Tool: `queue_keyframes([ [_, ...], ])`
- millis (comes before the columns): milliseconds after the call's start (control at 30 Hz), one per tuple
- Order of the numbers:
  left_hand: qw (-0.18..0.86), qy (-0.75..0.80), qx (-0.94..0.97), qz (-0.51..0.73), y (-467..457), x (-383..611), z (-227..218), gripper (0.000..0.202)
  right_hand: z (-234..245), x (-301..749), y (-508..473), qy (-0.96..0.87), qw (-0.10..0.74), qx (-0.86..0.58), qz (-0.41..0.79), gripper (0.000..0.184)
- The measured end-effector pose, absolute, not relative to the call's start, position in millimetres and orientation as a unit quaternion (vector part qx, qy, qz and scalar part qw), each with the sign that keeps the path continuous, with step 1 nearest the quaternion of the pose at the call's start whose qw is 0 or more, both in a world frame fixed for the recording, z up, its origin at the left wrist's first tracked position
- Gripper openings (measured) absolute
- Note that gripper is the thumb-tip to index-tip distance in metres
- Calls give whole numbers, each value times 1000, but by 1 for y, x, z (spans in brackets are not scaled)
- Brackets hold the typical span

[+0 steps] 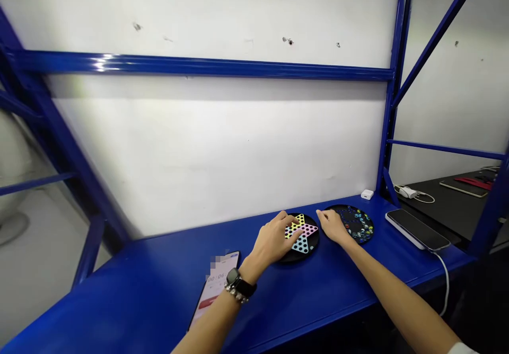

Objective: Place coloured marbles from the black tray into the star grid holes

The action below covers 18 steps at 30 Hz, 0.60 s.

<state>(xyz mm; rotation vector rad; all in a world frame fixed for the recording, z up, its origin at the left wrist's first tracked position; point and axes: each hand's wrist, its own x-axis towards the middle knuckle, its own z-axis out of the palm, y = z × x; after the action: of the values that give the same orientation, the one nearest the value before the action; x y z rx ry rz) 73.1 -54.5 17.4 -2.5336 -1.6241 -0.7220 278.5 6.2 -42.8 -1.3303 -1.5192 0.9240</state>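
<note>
A round black Chinese checkers board (306, 245) lies on the blue shelf, its star marked in yellow, pink and pale blue points with dark holes. My left hand (274, 237) rests over the board's left side, thumb and fingers apart, and covers part of the star. Beside it on the right is a round black tray (345, 209) holding several colored glass marbles (362, 227), mostly along its right side. My right hand (333, 226) is over the left edge of this tray with its fingers curled together; whatever is between them is hidden.
A phone with a timer on its screen (217, 285) lies left of my left forearm. Another phone on a white block (417, 228), with a white cable, is at the right. A small white case (367, 194) stands at the back. Blue metal posts (392, 89) frame the shelf.
</note>
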Motion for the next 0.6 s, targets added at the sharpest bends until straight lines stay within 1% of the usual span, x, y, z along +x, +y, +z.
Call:
queue_keyframes([
  [33, 15, -533, -813, -236, -54, 69, 14, 21, -44, 292, 11, -659, 398, -585, 256, 45],
  [67, 7, -541, -807, -239, -54, 65, 10, 21, -46, 305, 15, -683, 343, -622, 171, 44],
  [100, -2, -547, -801, -243, -53, 61, 6, 20, -48, 316, 19, -697, 290, -647, 107, 44],
  [167, -18, -561, -790, -249, -52, 53, -2, 19, -51, 331, 24, -708, 215, -672, 32, 44],
  [233, -30, -572, -780, -251, -51, 47, -9, 20, -54, 337, 27, -720, 169, -673, -4, 45],
  [367, -38, -580, -772, -256, -49, 40, -18, 23, -60, 337, 29, -746, 106, -657, -28, 44],
  [467, -45, -581, -771, -257, -50, 37, -21, 24, -64, 339, 29, -752, 97, -651, -40, 44],
  [600, -51, -583, -770, -252, -50, 34, -24, 23, -64, 344, 28, -747, 116, -654, -27, 42],
])
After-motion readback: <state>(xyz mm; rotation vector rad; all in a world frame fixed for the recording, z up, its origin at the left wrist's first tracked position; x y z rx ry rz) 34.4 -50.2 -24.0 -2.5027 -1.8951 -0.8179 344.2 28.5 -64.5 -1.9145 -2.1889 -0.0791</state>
